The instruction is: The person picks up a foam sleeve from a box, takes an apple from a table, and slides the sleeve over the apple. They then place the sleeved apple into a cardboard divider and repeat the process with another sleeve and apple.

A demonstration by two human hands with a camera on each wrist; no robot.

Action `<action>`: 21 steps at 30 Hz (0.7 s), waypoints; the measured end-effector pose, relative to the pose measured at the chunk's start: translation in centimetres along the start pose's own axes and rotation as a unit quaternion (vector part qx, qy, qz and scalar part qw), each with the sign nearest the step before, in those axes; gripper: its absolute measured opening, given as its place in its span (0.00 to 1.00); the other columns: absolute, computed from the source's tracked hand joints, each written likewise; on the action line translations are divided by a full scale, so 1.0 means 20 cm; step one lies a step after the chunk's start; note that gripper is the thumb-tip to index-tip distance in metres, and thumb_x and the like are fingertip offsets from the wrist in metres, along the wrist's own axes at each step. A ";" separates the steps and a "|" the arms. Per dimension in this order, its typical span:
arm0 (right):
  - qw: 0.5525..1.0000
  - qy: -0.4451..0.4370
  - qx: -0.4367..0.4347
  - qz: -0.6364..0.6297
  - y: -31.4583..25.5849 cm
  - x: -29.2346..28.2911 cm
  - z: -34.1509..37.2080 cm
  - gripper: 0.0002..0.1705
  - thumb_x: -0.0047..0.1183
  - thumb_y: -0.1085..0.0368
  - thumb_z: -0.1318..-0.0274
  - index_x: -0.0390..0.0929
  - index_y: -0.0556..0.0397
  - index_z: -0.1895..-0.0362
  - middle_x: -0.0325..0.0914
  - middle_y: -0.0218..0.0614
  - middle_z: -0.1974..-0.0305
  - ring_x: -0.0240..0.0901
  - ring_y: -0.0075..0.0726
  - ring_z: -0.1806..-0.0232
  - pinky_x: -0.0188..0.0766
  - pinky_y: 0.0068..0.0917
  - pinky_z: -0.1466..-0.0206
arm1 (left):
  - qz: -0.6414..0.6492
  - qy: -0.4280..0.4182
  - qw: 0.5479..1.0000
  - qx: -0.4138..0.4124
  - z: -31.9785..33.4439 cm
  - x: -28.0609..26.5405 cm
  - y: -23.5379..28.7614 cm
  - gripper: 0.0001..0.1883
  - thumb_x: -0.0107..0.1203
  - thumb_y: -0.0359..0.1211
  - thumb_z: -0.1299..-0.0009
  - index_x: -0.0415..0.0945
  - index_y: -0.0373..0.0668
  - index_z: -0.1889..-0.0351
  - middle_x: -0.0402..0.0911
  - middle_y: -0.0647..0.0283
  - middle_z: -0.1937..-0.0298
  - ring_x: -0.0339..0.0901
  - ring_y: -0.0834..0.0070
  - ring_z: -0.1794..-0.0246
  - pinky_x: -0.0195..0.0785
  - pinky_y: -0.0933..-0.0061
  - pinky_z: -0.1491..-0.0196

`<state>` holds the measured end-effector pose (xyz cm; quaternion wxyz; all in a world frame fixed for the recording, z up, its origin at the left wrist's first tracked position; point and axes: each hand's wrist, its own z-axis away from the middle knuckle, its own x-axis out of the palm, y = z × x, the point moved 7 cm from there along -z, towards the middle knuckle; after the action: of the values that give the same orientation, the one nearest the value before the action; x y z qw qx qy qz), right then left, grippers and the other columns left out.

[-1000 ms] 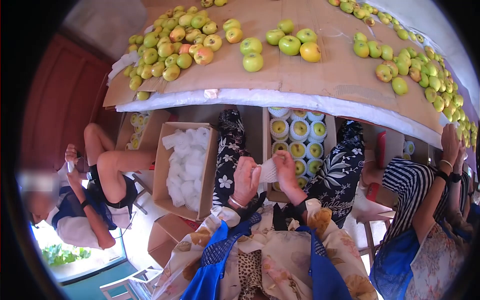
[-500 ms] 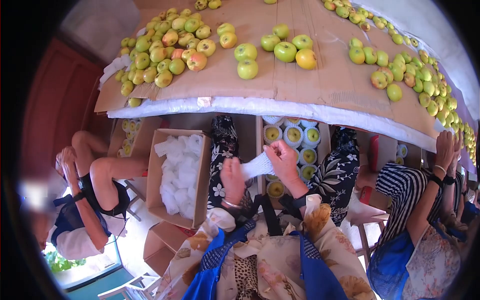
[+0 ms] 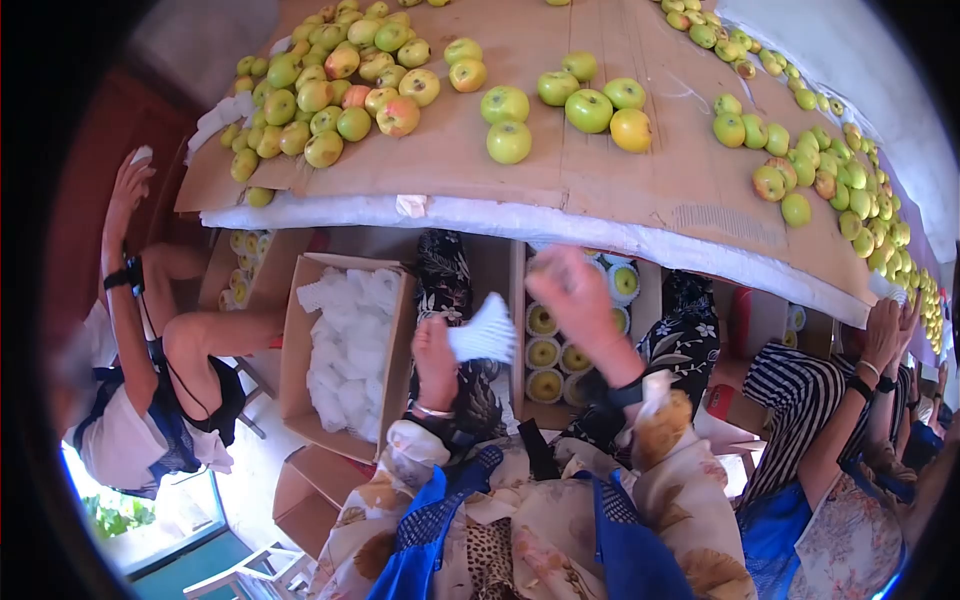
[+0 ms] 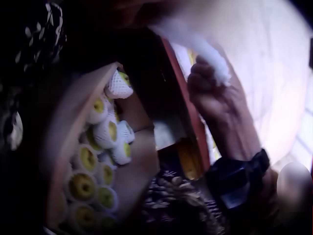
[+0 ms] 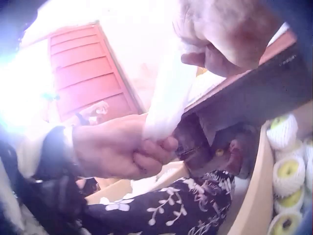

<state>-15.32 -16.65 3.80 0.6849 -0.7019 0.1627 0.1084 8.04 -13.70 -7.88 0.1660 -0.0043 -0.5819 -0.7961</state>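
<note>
In the head view my left hand (image 3: pixel 435 365) grips one end of a white foam net sleeve (image 3: pixel 486 333), whose flared free end points right. My right hand (image 3: pixel 580 300), blurred, is lifted over a cardboard box (image 3: pixel 518 345) of foam-sleeved yellow-green apples (image 3: pixel 545 386). Its fingers are curled, and no apple shows in them. The right wrist view has the sleeve (image 5: pixel 168 93) rising from my left fingers (image 5: pixel 156 152) towards the right hand (image 5: pixel 220 36). Seen from the left wrist, the sleeve (image 4: pixel 200 46) overlaps the right fist (image 4: pixel 212 90).
An open box (image 3: pixel 290 365) heaped with white foam sleeves (image 3: pixel 345 340) stands left of my legs. Loose apples (image 3: pixel 325 90) lie on the cardboard-covered table (image 3: pixel 480 185) ahead. One person (image 3: pixel 125 370) sits at left, others (image 3: pixel 820 470) at right. A smaller carton (image 3: pixel 310 500) is below left.
Both hands were on the sleeve, stretching it between them. The right hand has since moved up and right, off it; the left still holds it. The person at left has raised a hand.
</note>
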 end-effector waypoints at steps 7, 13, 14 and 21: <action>0.933 0.305 -0.014 0.193 0.26 -0.75 -0.66 0.39 0.61 0.54 0.56 0.61 0.61 0.43 0.69 0.50 0.49 0.66 0.40 0.48 0.66 0.30 0.50 | 0.069 -0.113 0.989 -0.072 0.05 0.12 0.26 0.09 0.43 0.37 0.30 0.69 0.46 0.70 0.72 0.71 0.75 0.71 0.86 0.76 0.58 0.84 0.80; 0.970 0.173 -0.002 0.169 0.34 -0.74 -0.86 0.42 0.64 0.51 0.63 0.64 0.62 0.46 0.73 0.50 0.54 0.72 0.41 0.55 0.69 0.30 0.53 | 0.110 -0.079 0.989 -0.056 0.05 0.10 0.17 0.09 0.44 0.37 0.29 0.70 0.47 0.69 0.71 0.74 0.76 0.68 0.89 0.79 0.58 0.87 0.80; 0.971 0.169 -0.001 0.168 0.36 -0.73 -0.85 0.42 0.64 0.51 0.63 0.64 0.62 0.46 0.73 0.50 0.54 0.72 0.41 0.55 0.69 0.30 0.53 | 0.161 -0.065 0.982 -0.081 0.05 0.10 0.13 0.09 0.44 0.36 0.29 0.69 0.46 0.71 0.69 0.76 0.77 0.65 0.91 0.79 0.57 0.88 0.77; 0.980 0.134 0.007 -0.149 0.21 -0.62 -0.37 0.34 0.59 0.66 0.57 0.63 0.58 0.43 0.71 0.38 0.53 0.70 0.32 0.54 0.67 0.26 0.51 | 0.056 -0.055 0.996 0.043 0.08 0.07 0.22 0.11 0.43 0.34 0.28 0.67 0.44 0.73 0.66 0.77 0.77 0.58 0.92 0.78 0.53 0.86 0.76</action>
<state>-28.92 -23.01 4.75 0.6705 -0.7214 0.1472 -0.0916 7.66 -13.80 -3.00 0.1784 -0.0733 -0.6225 -0.7585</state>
